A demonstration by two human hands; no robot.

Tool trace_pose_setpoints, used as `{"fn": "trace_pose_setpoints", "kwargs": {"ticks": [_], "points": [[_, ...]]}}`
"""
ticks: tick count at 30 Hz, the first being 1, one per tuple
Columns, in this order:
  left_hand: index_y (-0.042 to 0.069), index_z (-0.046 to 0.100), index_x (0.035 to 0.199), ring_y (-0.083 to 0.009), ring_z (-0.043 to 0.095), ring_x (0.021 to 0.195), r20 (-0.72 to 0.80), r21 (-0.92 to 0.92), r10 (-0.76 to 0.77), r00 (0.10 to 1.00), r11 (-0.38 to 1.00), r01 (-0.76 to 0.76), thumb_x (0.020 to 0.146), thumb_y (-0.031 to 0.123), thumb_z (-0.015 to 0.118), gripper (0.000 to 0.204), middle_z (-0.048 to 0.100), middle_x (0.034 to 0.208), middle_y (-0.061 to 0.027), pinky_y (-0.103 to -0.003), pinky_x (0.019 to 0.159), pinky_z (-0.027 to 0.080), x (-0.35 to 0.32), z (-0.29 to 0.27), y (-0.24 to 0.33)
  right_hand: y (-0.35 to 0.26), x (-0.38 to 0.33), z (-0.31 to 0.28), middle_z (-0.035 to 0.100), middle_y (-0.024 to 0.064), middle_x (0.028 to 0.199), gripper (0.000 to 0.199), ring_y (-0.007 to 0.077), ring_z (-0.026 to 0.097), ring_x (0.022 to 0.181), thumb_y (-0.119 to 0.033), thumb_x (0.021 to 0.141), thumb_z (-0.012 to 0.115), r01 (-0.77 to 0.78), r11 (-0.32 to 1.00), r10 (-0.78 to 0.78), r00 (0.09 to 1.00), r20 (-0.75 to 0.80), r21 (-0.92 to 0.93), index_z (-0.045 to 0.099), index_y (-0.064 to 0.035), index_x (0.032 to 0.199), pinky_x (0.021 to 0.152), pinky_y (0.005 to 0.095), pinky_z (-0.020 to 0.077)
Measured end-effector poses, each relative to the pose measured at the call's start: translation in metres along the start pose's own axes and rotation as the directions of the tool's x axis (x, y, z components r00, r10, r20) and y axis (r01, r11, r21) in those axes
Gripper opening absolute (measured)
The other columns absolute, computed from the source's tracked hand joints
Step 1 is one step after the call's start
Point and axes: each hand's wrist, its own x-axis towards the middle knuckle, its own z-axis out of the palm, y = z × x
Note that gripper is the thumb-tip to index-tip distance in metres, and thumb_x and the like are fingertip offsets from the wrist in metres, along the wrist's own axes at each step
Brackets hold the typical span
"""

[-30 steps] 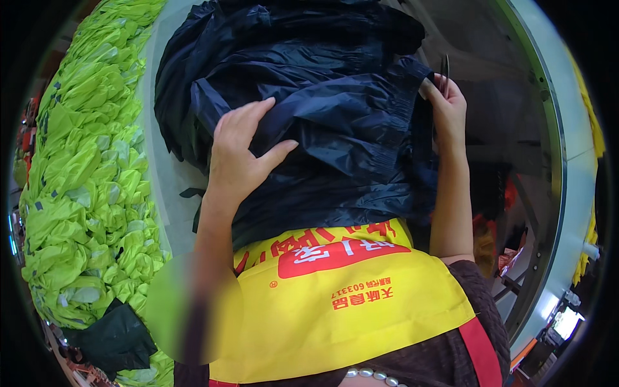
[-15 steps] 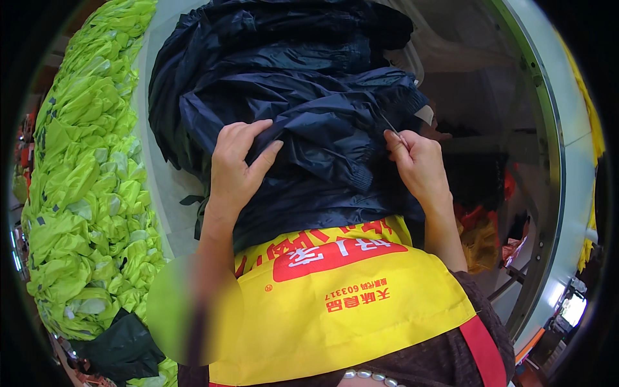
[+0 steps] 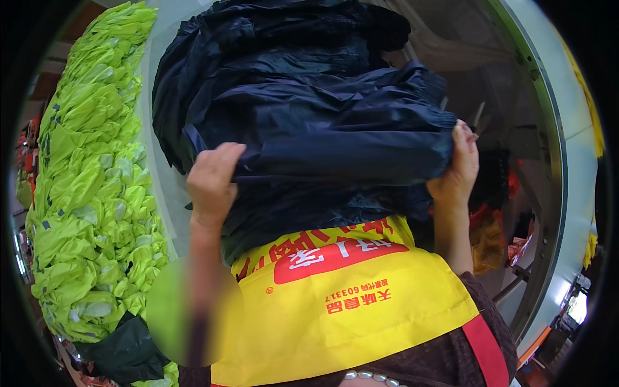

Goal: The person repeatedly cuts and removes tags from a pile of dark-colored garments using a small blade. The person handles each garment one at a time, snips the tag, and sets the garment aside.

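Note:
A shiny navy garment with a gathered, elasticated cuff is stretched flat across in front of me. My left hand is closed on its left end, thumb and fingers pinching the cloth. At the cuff end, my right hand grips the edge of the fabric. A thin, pale, pointed tool sticks up from the right hand's fingers; its kind cannot be made out. Beyond lies a heap of similar dark garments, and more dark cloth hangs over my lap side.
A long pile of lime-green garments runs down the left, beside a pale table surface. Some dark cloth sits at its near end. On the right is a metal-edged table frame, with orange-yellow material below. I wear a yellow apron.
My left hand has moved down-left and closed on the cloth. My right hand has moved right and up with the cuff. The garment, crumpled before, is now pulled taut between them.

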Motion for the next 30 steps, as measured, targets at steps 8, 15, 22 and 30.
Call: {"fn": "trace_pose_setpoints", "kwargs": {"ticks": [8,15,22,30], "points": [[0.007,0.060,0.113,-0.0307,0.060,0.094,0.030,0.033,-0.171,0.985,0.985,0.170,0.059,-0.012,0.055,0.057,0.057,0.108,-0.0130,-0.033,0.075,0.051,-0.046,0.014,0.025,0.021,-0.008,-0.055,0.059,0.0012,0.091,0.015,0.0061,0.054,0.080,-0.013,0.093,0.052,0.077,0.932,-0.096,0.995,-0.036,-0.355,0.056,-0.0011,0.101,0.076,0.0202,0.0449],[0.003,0.061,0.109,-0.0079,0.042,0.056,0.306,-0.429,-0.330,0.893,0.789,0.439,0.070,0.011,0.071,0.042,0.061,0.103,-0.0060,-0.021,0.052,0.036,-0.017,-0.008,0.022,0.013,-0.005,-0.070,0.061,0.0018,0.089,0.014,0.0101,0.059,0.079,-0.019,0.093,0.053,-0.218,0.949,0.179,0.967,-0.181,-0.227,0.057,-0.0063,0.099,0.073,0.0237,0.0486],[0.000,0.062,0.091,-0.0271,0.055,0.092,0.341,-0.375,-0.027,0.940,0.913,0.163,0.081,0.018,0.064,0.021,0.061,0.093,-0.0134,-0.035,0.084,0.042,0.047,0.047,0.040,0.005,0.002,-0.060,0.062,0.0033,0.088,0.016,0.0116,0.060,0.080,-0.019,0.093,0.054,-0.179,0.970,0.155,0.977,-0.149,-0.164,0.057,-0.0051,0.099,0.075,0.0240,0.0492],[0.004,0.059,0.103,-0.0292,0.053,0.098,0.455,-0.447,-0.072,0.888,0.844,0.297,0.079,0.029,0.066,0.036,0.058,0.105,-0.0128,-0.034,0.086,0.042,0.034,0.054,0.048,-0.011,0.000,-0.047,0.062,0.0012,0.086,0.025,0.0080,0.056,0.068,-0.023,0.095,0.050,-0.303,0.951,0.299,0.952,-0.072,-0.060,0.059,-0.0028,0.106,0.061,0.0191,0.0459]]}}
